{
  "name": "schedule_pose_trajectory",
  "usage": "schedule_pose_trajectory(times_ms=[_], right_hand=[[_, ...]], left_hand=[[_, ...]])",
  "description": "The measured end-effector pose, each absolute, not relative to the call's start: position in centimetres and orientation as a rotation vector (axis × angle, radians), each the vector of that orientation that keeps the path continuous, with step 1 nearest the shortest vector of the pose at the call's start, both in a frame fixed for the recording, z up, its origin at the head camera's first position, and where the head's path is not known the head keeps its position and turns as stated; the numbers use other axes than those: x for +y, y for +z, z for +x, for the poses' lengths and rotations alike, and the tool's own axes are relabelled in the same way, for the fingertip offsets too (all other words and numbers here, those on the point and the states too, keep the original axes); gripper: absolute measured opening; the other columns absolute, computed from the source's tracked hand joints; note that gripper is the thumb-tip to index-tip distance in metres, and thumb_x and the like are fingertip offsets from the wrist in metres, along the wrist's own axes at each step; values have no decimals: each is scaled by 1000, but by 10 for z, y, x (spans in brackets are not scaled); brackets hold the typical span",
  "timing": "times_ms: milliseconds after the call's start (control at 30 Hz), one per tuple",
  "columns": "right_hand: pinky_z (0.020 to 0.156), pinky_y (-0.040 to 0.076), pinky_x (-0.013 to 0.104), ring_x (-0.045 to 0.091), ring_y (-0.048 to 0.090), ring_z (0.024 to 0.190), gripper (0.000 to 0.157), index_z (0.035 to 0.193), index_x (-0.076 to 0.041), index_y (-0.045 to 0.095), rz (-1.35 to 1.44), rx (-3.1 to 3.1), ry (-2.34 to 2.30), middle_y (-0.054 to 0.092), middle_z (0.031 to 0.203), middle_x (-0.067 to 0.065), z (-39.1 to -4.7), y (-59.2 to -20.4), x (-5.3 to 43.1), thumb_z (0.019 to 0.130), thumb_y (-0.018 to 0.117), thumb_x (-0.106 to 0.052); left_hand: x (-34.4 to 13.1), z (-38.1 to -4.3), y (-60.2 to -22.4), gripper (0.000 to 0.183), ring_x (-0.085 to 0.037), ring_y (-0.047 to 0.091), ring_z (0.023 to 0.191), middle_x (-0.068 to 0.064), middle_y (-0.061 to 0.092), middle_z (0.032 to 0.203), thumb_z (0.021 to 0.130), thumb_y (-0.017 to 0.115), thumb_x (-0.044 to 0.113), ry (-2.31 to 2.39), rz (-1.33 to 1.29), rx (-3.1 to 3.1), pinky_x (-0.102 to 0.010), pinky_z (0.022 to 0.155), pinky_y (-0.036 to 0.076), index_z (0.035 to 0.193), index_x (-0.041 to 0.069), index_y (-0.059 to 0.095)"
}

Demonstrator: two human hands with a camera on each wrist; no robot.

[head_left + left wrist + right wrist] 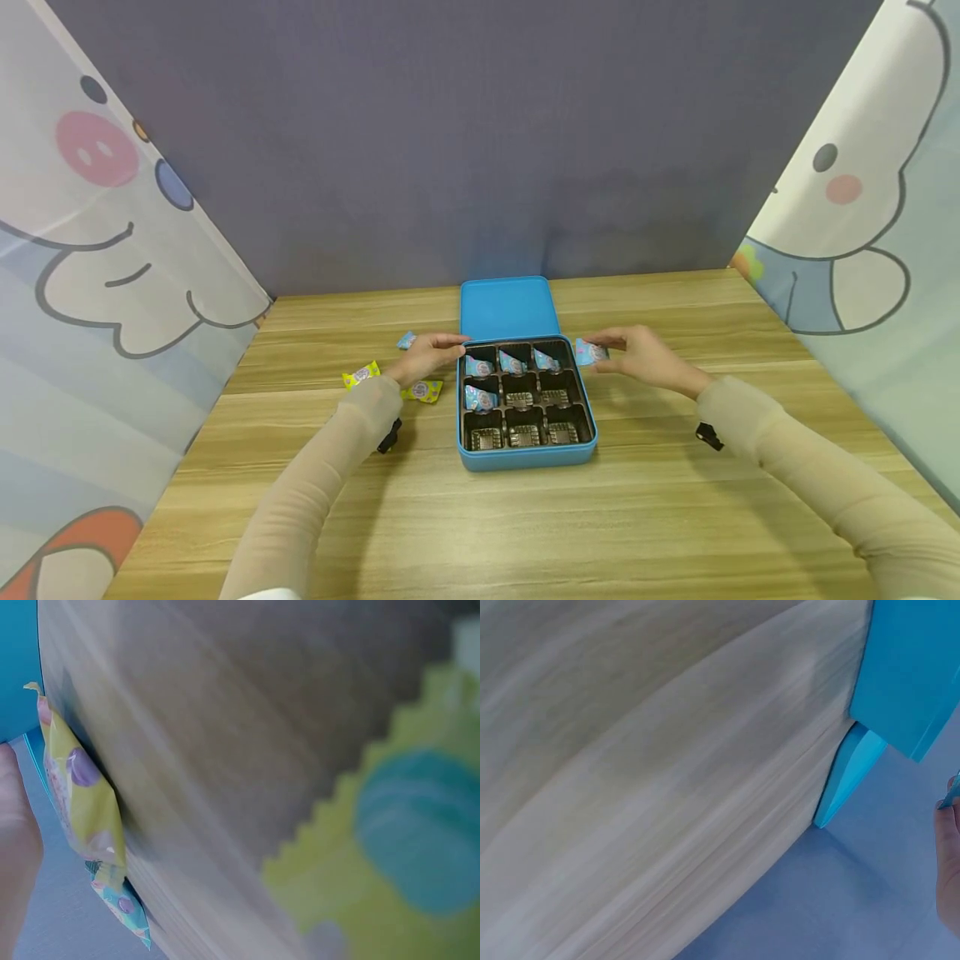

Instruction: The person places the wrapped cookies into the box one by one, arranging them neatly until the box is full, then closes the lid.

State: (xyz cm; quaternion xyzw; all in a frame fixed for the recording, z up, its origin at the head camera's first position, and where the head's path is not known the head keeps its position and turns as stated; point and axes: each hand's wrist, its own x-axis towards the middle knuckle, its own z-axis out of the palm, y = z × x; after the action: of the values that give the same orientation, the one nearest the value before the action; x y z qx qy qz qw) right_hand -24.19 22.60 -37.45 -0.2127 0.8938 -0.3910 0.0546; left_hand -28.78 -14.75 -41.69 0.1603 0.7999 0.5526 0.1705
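Observation:
A blue tin [525,457] stands with its lid [510,306] folded back, and a dark divided tray [521,417] fills it. Blue wrapped candies lie in the three back compartments, and another blue candy [480,398] sits in the middle row's left one. My right hand [647,358] pinches a blue wrapped candy [591,352] just beyond the tin's right rim. At the back left corner of the tin, my left hand [426,357] touches the rim with extended fingers.
Left of the tin, near my left wrist, lie a yellow wrapped candy [362,375], a second yellow candy [423,392] and a blue candy [407,340]. A grey panel [495,150] rises behind the wooden table [510,533]. Printed curtains [832,208] hang at both sides.

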Motion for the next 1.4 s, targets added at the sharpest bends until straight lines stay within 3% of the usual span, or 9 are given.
schedule_pose_trajectory(times_ms=[367, 533, 700, 1033, 1400], right_hand=[[99, 42, 47, 31, 53, 117, 50, 122, -12, 59, -672, 2679, -1219, 59, 124, 11, -244, -367, 211, 77, 75, -26], [100, 42, 47, 30, 52, 118, 52, 122, -13, 60, -696, 2652, -1240, 58, 125, 11, -245, -363, 203, 75, 75, -32], [99, 41, 49, 30, 52, 118, 48, 119, -14, 62, -696, 2627, -1262, 59, 124, 10, -246, -363, 197, 75, 75, -28], [99, 42, 49, 29, 53, 117, 48, 119, -12, 62, -727, 2596, -1278, 59, 123, 11, -246, -365, 182, 75, 76, -25], [94, 48, 38, 27, 56, 114, 49, 118, -13, 61, -782, 2573, -1294, 59, 123, 11, -250, -372, 167, 74, 76, -27]], left_hand=[[-147, -291, -415, 40, -33, 46, 123, -17, 43, 139, 93, 55, 21, 1585, 370, 2215, -43, 102, 41, 131, 6, 51], [-147, -289, -413, 41, -31, 46, 123, -14, 44, 139, 92, 56, 24, 1588, 358, 2224, -41, 102, 41, 130, 10, 52], [-146, -287, -415, 41, -28, 49, 121, -11, 45, 138, 92, 56, 29, 1571, 375, 2267, -39, 100, 44, 130, 13, 54], [-146, -287, -415, 41, -30, 48, 122, -12, 45, 138, 92, 56, 28, 1573, 380, 2261, -40, 101, 42, 130, 12, 53], [-144, -292, -417, 41, -27, 48, 122, -10, 46, 137, 91, 58, 29, 1562, 387, 2267, -38, 100, 43, 128, 13, 55]])
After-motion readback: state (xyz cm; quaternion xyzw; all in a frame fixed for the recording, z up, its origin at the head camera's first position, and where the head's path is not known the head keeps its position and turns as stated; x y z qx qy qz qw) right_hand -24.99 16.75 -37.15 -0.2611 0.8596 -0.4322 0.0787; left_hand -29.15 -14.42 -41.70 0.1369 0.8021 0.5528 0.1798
